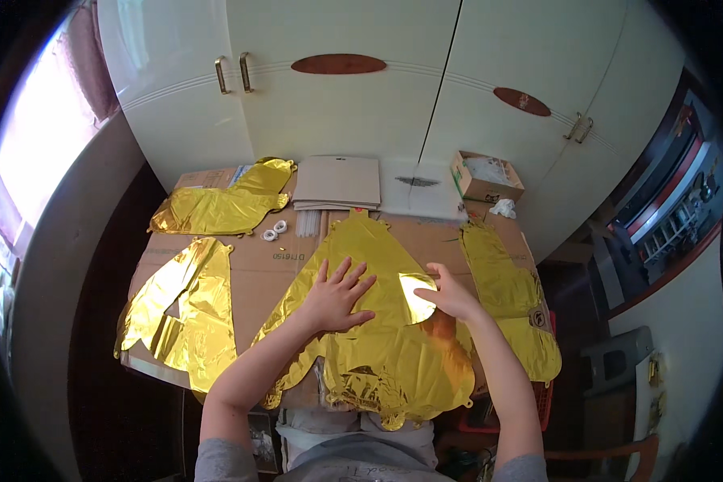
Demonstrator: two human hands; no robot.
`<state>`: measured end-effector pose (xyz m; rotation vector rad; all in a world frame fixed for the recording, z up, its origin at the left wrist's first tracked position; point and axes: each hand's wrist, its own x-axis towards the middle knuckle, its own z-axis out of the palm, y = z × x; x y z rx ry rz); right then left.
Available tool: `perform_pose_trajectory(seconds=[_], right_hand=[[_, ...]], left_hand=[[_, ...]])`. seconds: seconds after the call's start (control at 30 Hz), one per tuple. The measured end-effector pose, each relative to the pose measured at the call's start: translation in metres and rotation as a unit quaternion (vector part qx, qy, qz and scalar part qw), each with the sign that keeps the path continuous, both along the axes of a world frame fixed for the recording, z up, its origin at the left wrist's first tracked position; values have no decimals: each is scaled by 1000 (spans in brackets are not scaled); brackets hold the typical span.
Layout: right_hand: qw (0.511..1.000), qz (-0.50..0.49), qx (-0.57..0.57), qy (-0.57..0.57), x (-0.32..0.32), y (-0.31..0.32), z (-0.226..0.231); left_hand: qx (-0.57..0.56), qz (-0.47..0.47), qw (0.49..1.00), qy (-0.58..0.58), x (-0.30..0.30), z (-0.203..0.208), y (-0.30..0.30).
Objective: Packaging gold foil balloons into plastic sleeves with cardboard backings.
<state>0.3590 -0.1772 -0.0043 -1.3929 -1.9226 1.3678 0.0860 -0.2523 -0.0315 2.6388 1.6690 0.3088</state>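
A large flat gold foil balloon [369,265], uninflated, lies in front of me on the cardboard-covered table, its lower edge hanging toward my lap. My left hand [337,301] rests flat on its middle, fingers spread. At the balloon's right side, my right hand [451,297] has thumb and fingers closed about a bright, folded-over part of the foil edge. To the left lies another gold foil balloon [205,309] with a triangular opening. A third gold balloon [225,205] lies at the far left, and a fourth [506,297] lies along the right side.
Behind the central balloon are stacked cardboard sheets [337,183], clear thin tubes [308,223] and two white tape rolls [275,230]. A small box [488,177] with clear plastic and a crumpled white tissue [503,208] sit at the back right. Pale cabinets [337,112] stand behind the table.
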Motion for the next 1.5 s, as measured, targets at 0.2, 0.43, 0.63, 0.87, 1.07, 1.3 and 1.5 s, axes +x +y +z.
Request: perform_pose_trajectory(seconds=[0.2, 0.43, 0.63, 0.87, 1.07, 1.3, 1.5], right_hand=[[987, 136, -89, -6, 3, -12, 1], [912, 275, 277, -129, 1, -26, -7], [889, 229, 378, -120, -3, -23, -18], [873, 211, 408, -167, -11, -23, -21], [847, 248, 405, -237, -16, -10, -9], [825, 287, 351, -337, -26, 0, 3], [810, 306, 328, -377, -31, -1, 13]], left_hand=[[-12, 4, 1000, 8, 1, 1, 0], [-2, 3, 1000, 14, 0, -1, 0], [8, -4, 1000, -3, -1, -5, 1], [11, -9, 1000, 3, -2, -3, 2], [15, -8, 1000, -3, -1, -3, 1], [-17, 2, 999, 31, 0, 0, 0], [33, -8, 999, -5, 5, 22, 0]])
